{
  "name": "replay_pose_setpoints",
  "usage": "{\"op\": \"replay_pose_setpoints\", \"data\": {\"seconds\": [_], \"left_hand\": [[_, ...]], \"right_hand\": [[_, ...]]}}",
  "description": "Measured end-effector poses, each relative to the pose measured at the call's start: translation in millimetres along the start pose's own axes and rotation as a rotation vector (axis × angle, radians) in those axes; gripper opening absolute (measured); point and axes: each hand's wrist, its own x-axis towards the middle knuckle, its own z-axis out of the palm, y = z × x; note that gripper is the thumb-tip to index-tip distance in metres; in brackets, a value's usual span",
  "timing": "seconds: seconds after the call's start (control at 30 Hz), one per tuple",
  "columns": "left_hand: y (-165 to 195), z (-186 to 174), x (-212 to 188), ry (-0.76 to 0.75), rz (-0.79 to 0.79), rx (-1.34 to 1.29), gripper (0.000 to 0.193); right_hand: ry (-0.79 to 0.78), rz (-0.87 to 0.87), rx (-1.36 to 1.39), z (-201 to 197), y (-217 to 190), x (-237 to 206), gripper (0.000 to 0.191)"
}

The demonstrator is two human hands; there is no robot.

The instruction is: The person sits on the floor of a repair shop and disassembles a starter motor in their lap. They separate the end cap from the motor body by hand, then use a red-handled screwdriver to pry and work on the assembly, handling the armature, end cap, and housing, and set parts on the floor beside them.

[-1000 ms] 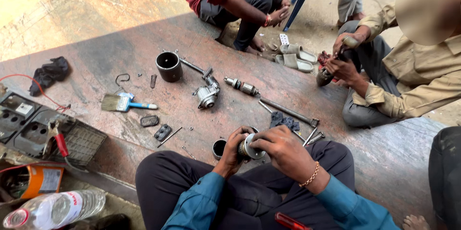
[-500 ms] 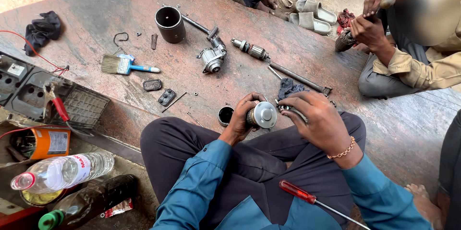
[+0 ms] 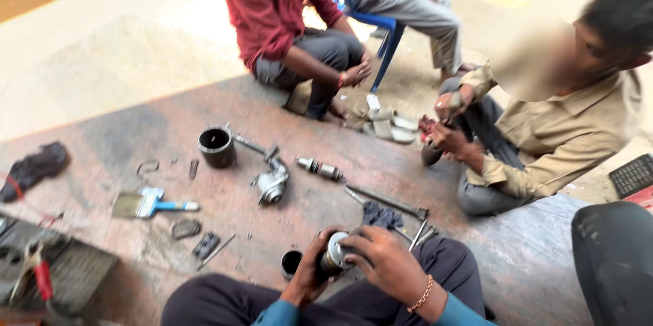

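Silvery round metal motor part (image 3: 335,255) sits clasped between both hands above the lap: left hand (image 3: 309,273) fingers curl beneath it, right hand (image 3: 384,265) fingers wrap over it, just beside a small black cup (image 3: 291,263).

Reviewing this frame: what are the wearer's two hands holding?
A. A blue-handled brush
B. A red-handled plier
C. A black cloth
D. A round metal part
D: both the left hand and the right hand wrap around a round metal part above the lap, while the brush lies untouched on the floor.
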Motion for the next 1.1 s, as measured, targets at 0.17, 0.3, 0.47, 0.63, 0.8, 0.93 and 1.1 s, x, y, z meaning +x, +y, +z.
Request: {"op": "replay_pose_setpoints", "data": {"seconds": [0.17, 0.3, 0.47, 0.63, 0.8, 0.93, 1.1], "left_hand": [[-9, -24, 13, -0.096, -0.046, -0.098, 0.071], [-14, -42, 14, -0.014, -0.028, -0.122, 0.076], [-14, -50, 16, -0.045, 0.005, -0.121, 0.08], [-14, -55, 12, -0.027, 0.01, -0.086, 0.082], [-14, -60, 7, 0.004, -0.022, -0.062, 0.08], [-12, -57, 4, -0.004, -0.005, -0.043, 0.081], [-9, -50, 1, 0.051, -0.035, -0.034, 0.082]], "right_hand": [[0.335, 0.041, 0.126, -36, -10, 13, 0.04], [0.748, -0.169, 0.654, -95, -27, 19, 0.063], [0.894, -0.226, 0.671, -129, -62, 24, 0.054], [0.966, -0.115, 0.416, -129, -91, 23, 0.027], [1.153, -0.363, 0.55, -118, -115, 25, 0.023], [1.243, -0.493, 0.838, -116, -124, 29, 0.026], [1.416, -0.441, 0.946, -103, -130, 32, 0.029]]}}
